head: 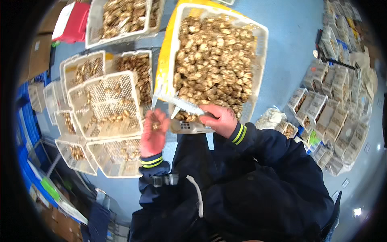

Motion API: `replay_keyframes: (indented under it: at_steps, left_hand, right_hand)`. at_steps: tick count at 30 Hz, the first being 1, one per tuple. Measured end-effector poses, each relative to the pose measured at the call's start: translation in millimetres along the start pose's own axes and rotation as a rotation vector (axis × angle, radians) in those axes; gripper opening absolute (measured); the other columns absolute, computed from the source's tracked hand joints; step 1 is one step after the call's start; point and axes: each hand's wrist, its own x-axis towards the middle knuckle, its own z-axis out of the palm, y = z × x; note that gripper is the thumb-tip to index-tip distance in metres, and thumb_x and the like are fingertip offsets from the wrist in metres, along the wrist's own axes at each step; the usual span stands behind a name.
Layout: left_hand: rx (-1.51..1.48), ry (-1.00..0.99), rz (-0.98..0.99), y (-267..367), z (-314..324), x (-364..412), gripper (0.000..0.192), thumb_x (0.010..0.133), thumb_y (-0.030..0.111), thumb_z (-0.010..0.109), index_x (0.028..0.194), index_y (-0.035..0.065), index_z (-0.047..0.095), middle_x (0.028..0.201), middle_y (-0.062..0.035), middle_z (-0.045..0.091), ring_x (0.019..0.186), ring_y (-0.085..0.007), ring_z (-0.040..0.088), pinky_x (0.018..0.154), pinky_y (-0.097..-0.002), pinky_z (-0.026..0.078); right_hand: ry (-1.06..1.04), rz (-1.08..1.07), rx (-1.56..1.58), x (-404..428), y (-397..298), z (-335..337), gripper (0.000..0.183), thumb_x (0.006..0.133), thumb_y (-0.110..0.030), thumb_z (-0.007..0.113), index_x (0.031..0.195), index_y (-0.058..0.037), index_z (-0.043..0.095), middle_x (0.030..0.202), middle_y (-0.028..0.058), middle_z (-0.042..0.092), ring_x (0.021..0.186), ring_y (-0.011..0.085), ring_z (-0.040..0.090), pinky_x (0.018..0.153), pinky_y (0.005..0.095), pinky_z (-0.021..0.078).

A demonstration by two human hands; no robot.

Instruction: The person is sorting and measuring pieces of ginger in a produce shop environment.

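My right hand (pixel 220 119) is closed round the body of a vernier-type caliper (pixel 186 105), whose jaws point to the left, over the near left corner of a large white plastic basket (pixel 263 60). Many brown and cream shellfish, seemingly clams (pixel 214 60), fill most of that basket. Left of the basket, my left hand (pixel 154 131) is palm up with curled fingers, and one small shellfish (pixel 155 125) lies in it. The caliper's jaw tips are just above the left fingertips; blur hides whether they touch.
A yellow container (pixel 164 60) lies under the large basket's left side. More white baskets with shellfish (pixel 104 106) stand at the left, another (pixel 121 37) at the top left by a red box (pixel 75 22). Rows of filled baskets (pixel 328 115) stand on the blue floor (pixel 290 45) at the right.
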Motion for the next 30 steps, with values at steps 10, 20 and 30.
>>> replay_keyframes:
  at_steps: [10, 20, 30]
  left_hand:
    - [-0.183, 0.174, 0.154, 58.1, -77.8, 1.9, 0.034, 0.087, 0.020, 0.054, 0.108, -0.0069, 0.053, 0.116, -0.0159, 0.053, 0.118, -0.0251, 0.043, 0.099, -0.0363, 0.037]
    - [0.172, 0.328, -0.033, -65.0, 34.2, 42.5, 0.042, 0.092, 0.030, 0.047, 0.124, 0.0036, 0.044, 0.114, -0.0078, 0.055, 0.099, -0.0202, 0.054, 0.087, -0.0337, 0.044]
    - [0.154, 0.359, 0.024, -114.4, 65.4, 47.8, 0.037, 0.092, 0.027, 0.047, 0.120, 0.0022, 0.046, 0.113, -0.0085, 0.054, 0.100, -0.0196, 0.052, 0.088, -0.0337, 0.042]
  right_hand:
    - [0.899, -0.121, 0.177, -1.6, 17.1, -200.5, 0.037, 0.083, -0.012, 0.061, 0.117, -0.0006, 0.052, 0.073, 0.0026, 0.058, 0.060, 0.0059, 0.051, 0.050, 0.0188, 0.0390]
    - [0.778, -0.004, 0.383, 101.9, 130.7, -316.3, 0.035, 0.082, -0.010, 0.057, 0.115, -0.0001, 0.053, 0.072, 0.0089, 0.060, 0.051, 0.0107, 0.050, 0.045, 0.0226, 0.0403]
    - [0.514, -0.135, 0.188, 166.7, 134.6, -335.5, 0.041, 0.078, -0.007, 0.059, 0.118, -0.0018, 0.052, 0.102, 0.0090, 0.061, 0.087, 0.0147, 0.058, 0.075, 0.0268, 0.0468]
